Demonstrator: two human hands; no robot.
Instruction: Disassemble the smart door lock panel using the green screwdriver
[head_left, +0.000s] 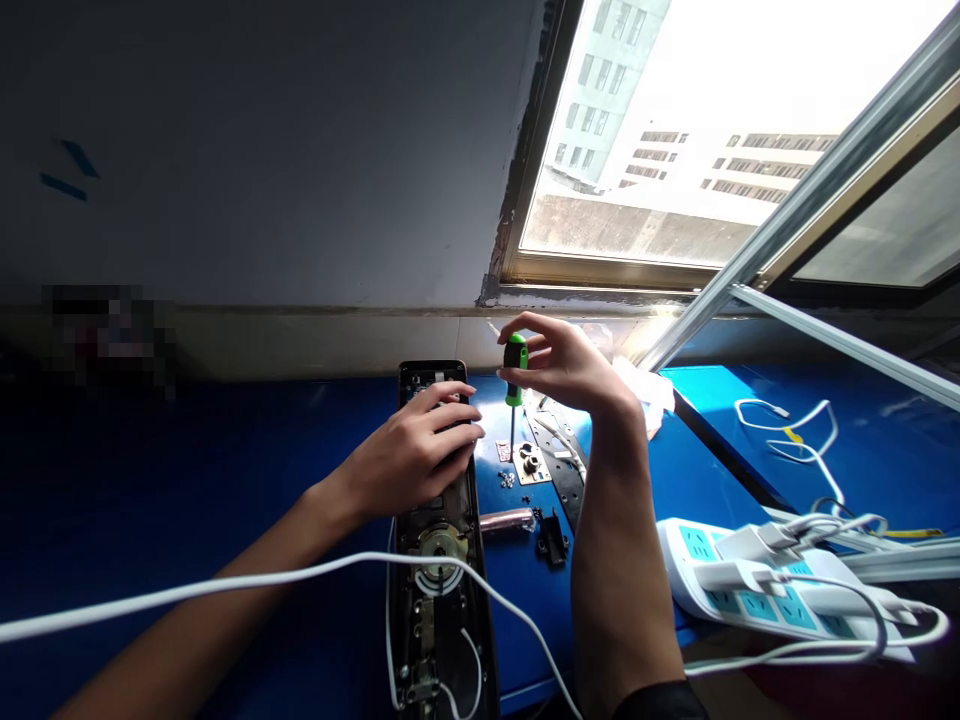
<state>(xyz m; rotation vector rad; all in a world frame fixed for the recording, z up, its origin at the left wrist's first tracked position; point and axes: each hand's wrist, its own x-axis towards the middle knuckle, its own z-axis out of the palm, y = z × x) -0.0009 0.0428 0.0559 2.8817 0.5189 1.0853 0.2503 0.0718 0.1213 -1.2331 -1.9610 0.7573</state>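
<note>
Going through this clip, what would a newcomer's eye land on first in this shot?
The bright open window at upper right grabs attention first, with a pale multi-storey building outside. Below it, near centre, the right hand pinches a green-and-black screwdriver upright above a blue workbench, while the left hand rests on an opened electronic door lock. At lower right, a white power strip with teal sockets stands out.

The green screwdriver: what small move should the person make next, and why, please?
Probably the right hand should bring the green-handled screwdriver across to the opened electronic door lock. The left hand rests on that lock, seeming to steady it on the blue workbench, while the screwdriver's shaft points down beside it.
</note>
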